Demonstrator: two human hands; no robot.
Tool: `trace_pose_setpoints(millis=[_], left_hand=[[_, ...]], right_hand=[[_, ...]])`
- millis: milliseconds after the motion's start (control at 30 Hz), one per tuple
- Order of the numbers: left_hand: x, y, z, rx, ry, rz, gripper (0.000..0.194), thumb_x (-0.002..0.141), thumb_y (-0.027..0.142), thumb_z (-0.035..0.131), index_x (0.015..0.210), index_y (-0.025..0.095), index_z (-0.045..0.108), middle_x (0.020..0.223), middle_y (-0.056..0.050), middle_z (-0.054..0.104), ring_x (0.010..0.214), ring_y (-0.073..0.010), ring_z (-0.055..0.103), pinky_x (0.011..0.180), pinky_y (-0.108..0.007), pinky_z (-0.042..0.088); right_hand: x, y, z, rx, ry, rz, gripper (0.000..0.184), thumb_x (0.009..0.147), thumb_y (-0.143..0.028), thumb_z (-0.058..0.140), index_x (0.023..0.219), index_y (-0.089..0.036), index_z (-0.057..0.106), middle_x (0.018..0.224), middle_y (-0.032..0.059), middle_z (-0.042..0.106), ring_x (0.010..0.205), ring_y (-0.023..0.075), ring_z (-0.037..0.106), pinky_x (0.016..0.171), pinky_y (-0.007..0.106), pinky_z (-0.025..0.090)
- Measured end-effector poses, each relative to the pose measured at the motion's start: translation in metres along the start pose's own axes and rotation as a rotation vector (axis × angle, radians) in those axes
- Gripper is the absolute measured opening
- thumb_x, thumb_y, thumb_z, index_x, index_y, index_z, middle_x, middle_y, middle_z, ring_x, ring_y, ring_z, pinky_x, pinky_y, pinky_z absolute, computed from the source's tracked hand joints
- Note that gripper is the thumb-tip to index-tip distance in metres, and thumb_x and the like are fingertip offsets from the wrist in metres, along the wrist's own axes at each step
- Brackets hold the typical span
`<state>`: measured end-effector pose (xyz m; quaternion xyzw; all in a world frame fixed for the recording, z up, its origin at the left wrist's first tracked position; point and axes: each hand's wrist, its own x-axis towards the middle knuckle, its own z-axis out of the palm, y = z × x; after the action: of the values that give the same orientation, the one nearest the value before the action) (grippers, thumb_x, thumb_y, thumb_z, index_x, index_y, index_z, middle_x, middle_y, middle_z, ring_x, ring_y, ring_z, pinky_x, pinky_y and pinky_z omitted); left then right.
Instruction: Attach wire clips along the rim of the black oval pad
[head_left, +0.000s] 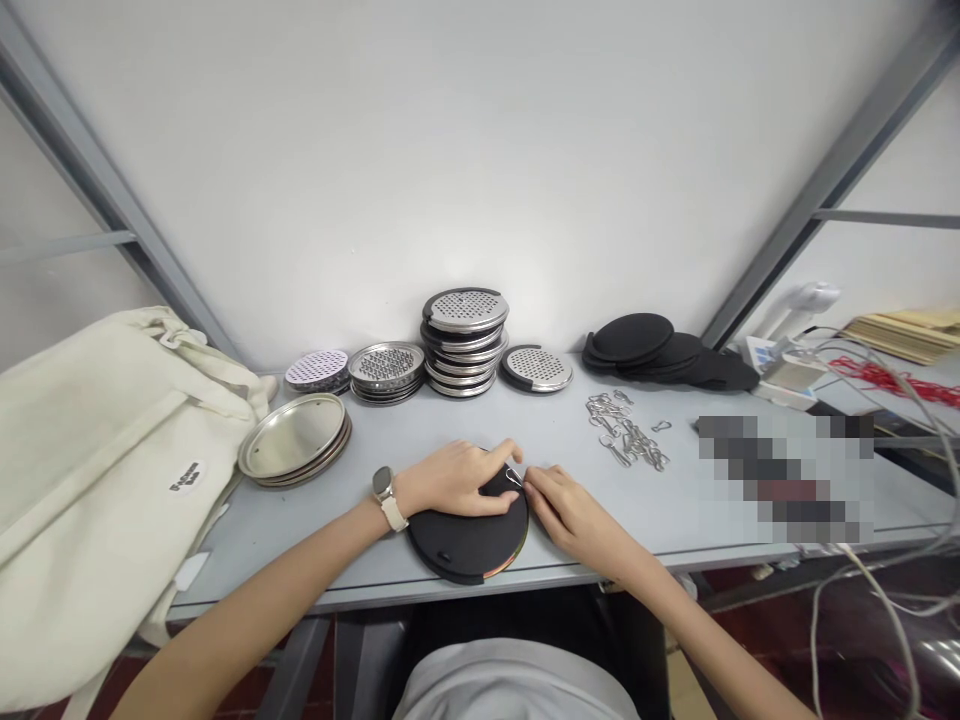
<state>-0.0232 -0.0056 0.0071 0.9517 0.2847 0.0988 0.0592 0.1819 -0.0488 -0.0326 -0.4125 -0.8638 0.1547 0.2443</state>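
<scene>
A round black cover (466, 540) lies near the table's front edge, a thin coloured strip showing along its lower right rim. My left hand (461, 478) rests on top of it, thumb and index finger apart; its other fingers are largely hidden. Between that thumb and index finger, a small silver snap clip (514, 476) sticks out at the cover's right edge. My right hand (564, 508) pinches the clip's lower right end with its fingertips. Loose snap clips (630, 440) are scattered farther right.
Behind stand a tall stack of grater discs (463, 345), a single disc (538, 368) and shorter stacks (386, 368). Plain metal discs (296, 440) are at left beside a cream bag (112, 480). Black covers (645, 345) lie back right, near white cables (900, 590).
</scene>
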Motion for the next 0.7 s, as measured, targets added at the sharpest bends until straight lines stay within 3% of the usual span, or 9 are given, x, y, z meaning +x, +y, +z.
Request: trace_pose_setpoints(millis=[333,700], left_hand=[[0.0003,-0.0005,-0.0007,-0.018,0.013,0.012,0.026,0.087,0.038,0.053,0.106,0.021,0.050,0.071,0.001,0.063,0.063,-0.0174,0.061,0.056,-0.026,0.035],[0.0014,-0.0047,-0.0025,-0.323,-0.001,-0.046,0.024,0.085,0.036,0.059,0.101,0.019,0.055,0.059,0.008,0.047,0.054,-0.0082,0.046,0.055,-0.019,0.034]], right_hand=[[0.0004,-0.0009,-0.0009,0.010,0.016,-0.014,0.023,0.095,-0.012,0.034,0.077,-0.020,0.045,0.072,0.0018,0.053,0.069,0.0181,0.049,0.068,0.032,0.042],[0.0004,-0.0016,-0.0020,0.015,0.022,-0.004,0.023,0.094,-0.013,0.035,0.075,-0.021,0.045,0.068,0.0009,0.052,0.067,0.0176,0.048,0.065,0.031,0.041]])
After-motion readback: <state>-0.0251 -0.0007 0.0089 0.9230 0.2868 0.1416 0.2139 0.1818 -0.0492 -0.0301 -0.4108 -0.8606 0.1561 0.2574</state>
